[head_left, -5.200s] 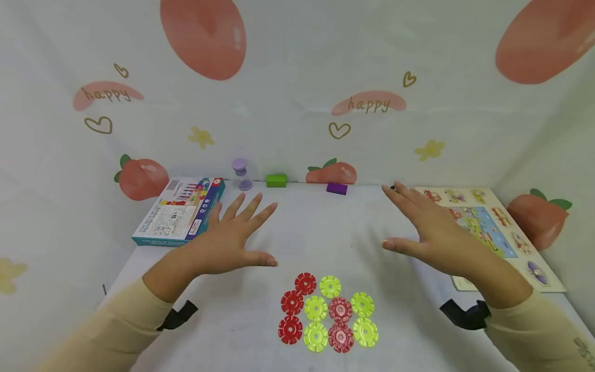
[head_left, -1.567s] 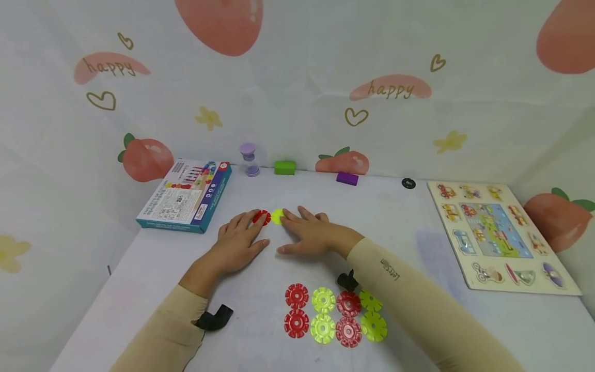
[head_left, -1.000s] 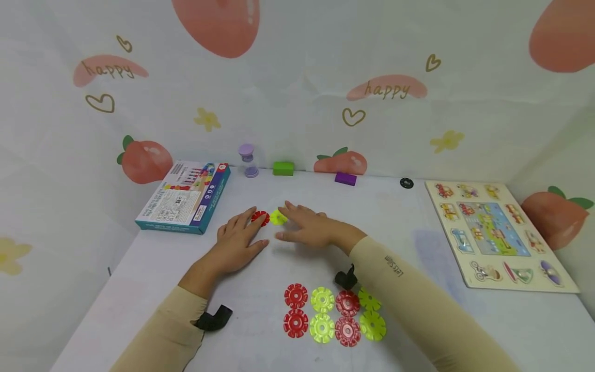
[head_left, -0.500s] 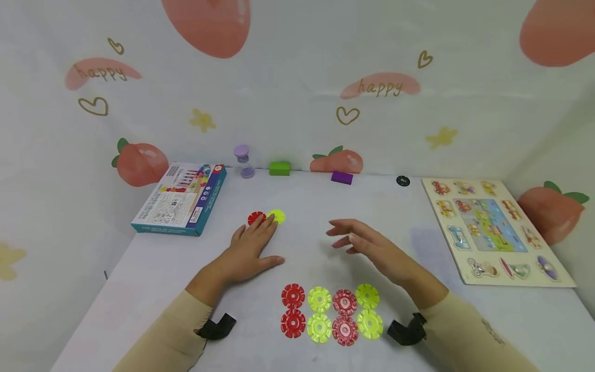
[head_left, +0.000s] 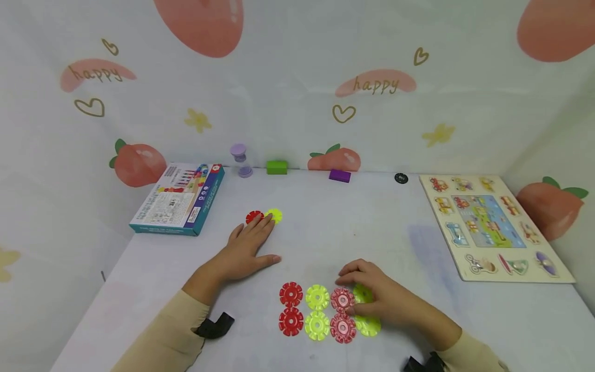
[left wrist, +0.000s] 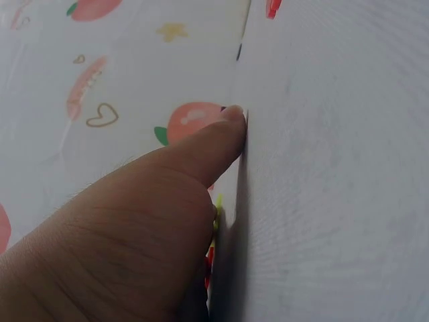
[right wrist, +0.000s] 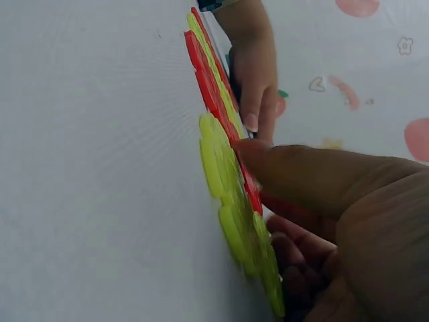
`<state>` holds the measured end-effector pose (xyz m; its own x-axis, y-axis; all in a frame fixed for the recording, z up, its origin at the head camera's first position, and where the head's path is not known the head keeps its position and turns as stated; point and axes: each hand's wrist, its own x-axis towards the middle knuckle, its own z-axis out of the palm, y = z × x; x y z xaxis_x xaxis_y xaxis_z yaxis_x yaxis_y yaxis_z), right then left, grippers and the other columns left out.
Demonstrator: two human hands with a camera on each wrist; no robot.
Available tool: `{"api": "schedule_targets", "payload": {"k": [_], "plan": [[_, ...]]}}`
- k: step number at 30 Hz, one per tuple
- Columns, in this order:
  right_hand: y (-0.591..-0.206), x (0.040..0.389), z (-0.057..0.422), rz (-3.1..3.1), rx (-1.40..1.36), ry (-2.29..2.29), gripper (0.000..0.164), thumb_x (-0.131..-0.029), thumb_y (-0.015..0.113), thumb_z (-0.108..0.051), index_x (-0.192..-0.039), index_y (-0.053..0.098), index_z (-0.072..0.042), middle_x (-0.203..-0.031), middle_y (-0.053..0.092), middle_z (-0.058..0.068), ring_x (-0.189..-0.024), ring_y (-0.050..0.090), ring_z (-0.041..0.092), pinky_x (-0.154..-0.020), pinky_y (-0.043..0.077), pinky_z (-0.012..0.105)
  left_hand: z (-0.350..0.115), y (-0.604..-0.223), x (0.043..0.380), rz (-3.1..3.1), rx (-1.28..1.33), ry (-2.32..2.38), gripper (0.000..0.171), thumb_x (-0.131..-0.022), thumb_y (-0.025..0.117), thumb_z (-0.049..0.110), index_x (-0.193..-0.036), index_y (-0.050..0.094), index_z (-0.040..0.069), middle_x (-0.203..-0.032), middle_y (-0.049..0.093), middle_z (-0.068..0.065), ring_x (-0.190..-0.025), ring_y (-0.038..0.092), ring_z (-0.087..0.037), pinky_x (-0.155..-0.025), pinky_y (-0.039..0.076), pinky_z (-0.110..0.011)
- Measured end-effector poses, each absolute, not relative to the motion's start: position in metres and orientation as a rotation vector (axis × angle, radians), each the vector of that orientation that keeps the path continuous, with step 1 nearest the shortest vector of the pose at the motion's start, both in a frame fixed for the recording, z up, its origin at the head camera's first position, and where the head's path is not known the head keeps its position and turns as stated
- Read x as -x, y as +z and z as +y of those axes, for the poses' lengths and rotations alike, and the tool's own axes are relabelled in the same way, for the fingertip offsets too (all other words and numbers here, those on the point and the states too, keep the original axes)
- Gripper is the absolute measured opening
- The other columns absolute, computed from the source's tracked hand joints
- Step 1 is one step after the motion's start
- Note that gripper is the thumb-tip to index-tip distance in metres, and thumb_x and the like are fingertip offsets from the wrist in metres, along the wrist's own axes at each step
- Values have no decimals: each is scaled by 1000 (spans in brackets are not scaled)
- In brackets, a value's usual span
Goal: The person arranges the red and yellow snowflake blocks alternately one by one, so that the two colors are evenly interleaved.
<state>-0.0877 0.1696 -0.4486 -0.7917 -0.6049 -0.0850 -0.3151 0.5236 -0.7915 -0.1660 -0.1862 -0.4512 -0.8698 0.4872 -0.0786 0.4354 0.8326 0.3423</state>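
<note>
At the back of the table, a red notched plastic disc (head_left: 253, 216) and a yellow-green notched disc (head_left: 276, 215) lie side by side. My left hand (head_left: 244, 253) is spread flat with straight fingers, the fingertips over the near edges of these two. Nearer me, two rows of matching discs alternate red and yellow-green by column. Over their right end is my right hand (head_left: 372, 289), its bent fingers and thumb around the back-row pinkish-red disc (head_left: 342, 298), which lies flat. That hand partly covers the yellow-green discs (head_left: 369, 326) beside it. In the right wrist view, the thumb (right wrist: 268, 161) overlaps the discs' edges.
A boxed toy set (head_left: 176, 199) lies at the left. Along the back are a purple sand timer (head_left: 240, 161), a green block (head_left: 277, 167), a purple block (head_left: 340, 176) and a small black disc (head_left: 401, 178). A wooden picture puzzle board (head_left: 495, 263) lies at the right.
A red and a yellow-green disc from the near group now lie at the back. The right hand has left them and come back to the near rows; the left hand stays by them.
</note>
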Motion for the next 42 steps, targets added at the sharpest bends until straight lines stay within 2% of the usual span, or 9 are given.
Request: {"api": "schedule_targets", "payload": {"k": [5, 10, 14, 19, 26, 31, 34, 38, 42], "plan": [[-447, 85, 168, 2452, 798, -1103, 33, -81, 77, -37, -109, 60, -35, -121, 48, -17, -116, 38, 8, -98, 38, 40, -187, -452, 166, 2853, -723, 483, 93, -84, 49, 71, -154, 17, 20, -159, 9, 6, -144, 0, -20, -109, 0, -58], [-442, 83, 164, 2389, 724, -1204, 28, -86, 74, -29, -109, 59, -33, -107, 59, -17, -100, 52, 10, -88, 46, 31, -185, -451, 165, 2860, -731, 496, 92, -84, 52, 69, -154, 19, 18, -159, 11, 4, -144, 2, -22, -109, 1, -59], [-431, 89, 158, 2381, 631, -1334, 17, -90, 69, -30, -105, 64, -31, -95, 64, -11, -82, 59, 14, -72, 51, 29, -186, -452, 164, 2865, -739, 501, 93, -83, 52, 69, -154, 19, 18, -159, 11, 3, -144, 3, -24, -107, 3, -61], [-421, 114, 147, 2398, 577, -1456, 20, -92, 67, -21, -110, 62, -25, -95, 62, -2, -73, 60, 20, -63, 54, 33, -187, -452, 162, 2864, -728, 514, 93, -83, 53, 69, -154, 19, 19, -159, 11, 3, -144, 2, -23, -108, 2, -61], [-427, 170, 118, 2266, 305, -1516, 24, -93, 62, -7, -114, 62, -16, -96, 59, 10, -79, 64, 25, -72, 54, 33, -187, -452, 163, 2857, -736, 497, 93, -83, 49, 71, -154, 18, 21, -159, 10, 5, -144, 2, -21, -109, 1, -58], [-429, 192, 104, 2350, 204, -1426, 27, -91, 65, -10, -117, 60, -15, -100, 59, 7, -89, 59, 23, -74, 53, 31, -187, -453, 165, 2856, -741, 502, 94, -82, 49, 73, -154, 18, 21, -159, 9, 7, -144, 1, -20, -109, 1, -58], [-427, 191, 101, 2551, 312, -1183, 30, -88, 69, -17, -118, 61, -15, -106, 58, 2, -95, 56, 19, -78, 52, 31, -187, -455, 166, 2852, -737, 486, 95, -82, 47, 74, -155, 17, 22, -159, 8, 7, -144, 0, -19, -109, 1, -58], [-422, 182, 100, 2780, 674, -598, 47, -87, 70, -32, -130, 59, -14, -131, 53, 3, -119, 48, 22, -95, 44, 41, -187, -456, 167, 2857, -726, 458, 95, -81, 46, 75, -155, 16, 22, -159, 7, 8, -144, -1, -19, -109, 2, -58], [-418, 175, 98, 2735, 833, -232, 73, -86, 65, -51, -148, 40, -20, -154, 29, -3, -140, 22, 26, -103, 29, 56, -186, -455, 167, 2863, -723, 459, 95, -82, 47, 74, -154, 16, 22, -159, 8, 7, -144, 0, -19, -109, 2, -58]]}}
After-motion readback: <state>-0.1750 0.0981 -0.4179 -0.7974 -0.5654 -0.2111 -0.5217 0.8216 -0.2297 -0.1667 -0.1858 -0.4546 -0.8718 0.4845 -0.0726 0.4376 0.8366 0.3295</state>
